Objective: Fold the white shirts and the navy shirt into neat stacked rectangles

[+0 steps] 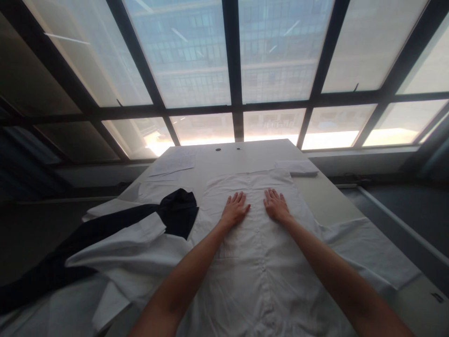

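Observation:
A white button-front shirt point(245, 267) lies spread over the table, its row of buttons running up the middle and its hem toward the window. My left hand point(236, 208) rests flat on the cloth just left of the buttons, fingers stretched out. On the other side of the buttons, my right hand point(276, 205) also lies flat with its fingers extended. Neither hand grips anything. One white sleeve point(372, 252) stretches out to the right. Folds of white cloth point(133, 257) are bunched at the left.
Dark clothing point(178, 210) trails over the table's left side. Printed sheets point(171, 166) lie at the back left, and a stack of paper point(298, 167) at the back right. The white table point(259, 154) reaches toward tall windows point(196, 56) with dark frames.

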A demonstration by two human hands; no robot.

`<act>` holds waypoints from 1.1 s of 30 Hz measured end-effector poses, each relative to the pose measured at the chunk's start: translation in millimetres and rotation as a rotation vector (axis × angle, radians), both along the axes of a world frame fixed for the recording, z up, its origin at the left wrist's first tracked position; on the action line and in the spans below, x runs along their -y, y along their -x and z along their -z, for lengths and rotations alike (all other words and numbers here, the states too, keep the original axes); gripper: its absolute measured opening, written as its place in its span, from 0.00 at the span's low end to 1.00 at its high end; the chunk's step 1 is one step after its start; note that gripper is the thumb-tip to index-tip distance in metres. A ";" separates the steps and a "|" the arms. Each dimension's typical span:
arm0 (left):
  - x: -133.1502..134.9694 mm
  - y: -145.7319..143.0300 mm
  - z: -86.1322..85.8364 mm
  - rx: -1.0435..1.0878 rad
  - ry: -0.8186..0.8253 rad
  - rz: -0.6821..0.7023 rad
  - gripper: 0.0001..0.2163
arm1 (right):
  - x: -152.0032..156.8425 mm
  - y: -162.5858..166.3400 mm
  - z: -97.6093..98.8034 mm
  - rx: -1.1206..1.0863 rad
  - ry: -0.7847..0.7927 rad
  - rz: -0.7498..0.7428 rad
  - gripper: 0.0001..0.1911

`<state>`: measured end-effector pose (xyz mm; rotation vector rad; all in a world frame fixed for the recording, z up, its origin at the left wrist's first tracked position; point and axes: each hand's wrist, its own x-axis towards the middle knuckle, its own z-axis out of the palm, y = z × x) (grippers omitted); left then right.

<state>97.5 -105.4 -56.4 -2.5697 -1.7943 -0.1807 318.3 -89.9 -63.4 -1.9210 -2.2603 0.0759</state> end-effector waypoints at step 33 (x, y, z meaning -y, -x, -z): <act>3.2 0.5 -0.3 0.039 0.039 -0.007 0.30 | -74.3 -61.5 10.9 0.032 -0.192 0.185 0.28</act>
